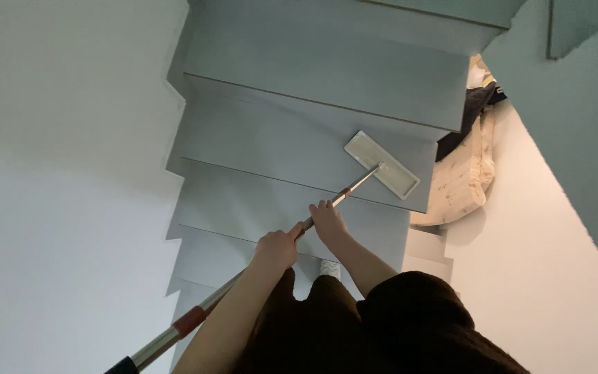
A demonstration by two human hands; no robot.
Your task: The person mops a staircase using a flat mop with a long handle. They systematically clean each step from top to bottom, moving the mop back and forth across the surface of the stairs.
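Observation:
I look down a grey staircase (271, 145). Both my hands hold the metal handle (358, 183) of a flat mop. My left hand (278, 248) grips the pole lower down, and my right hand (328, 220) is closed on it a little further toward the head. The pale rectangular mop head (390, 170) lies flat on a step near its right end. The handle runs back to the lower left, with a red band (189, 321) and a black end (124, 364).
White walls close in the stairs on the left (57, 208) and right (541, 263). A rolled beige patterned pad (461, 181) and a dark cloth (475, 104) lie past the steps' right edge. My foot in a pale sock (330, 269) stands on a step below me.

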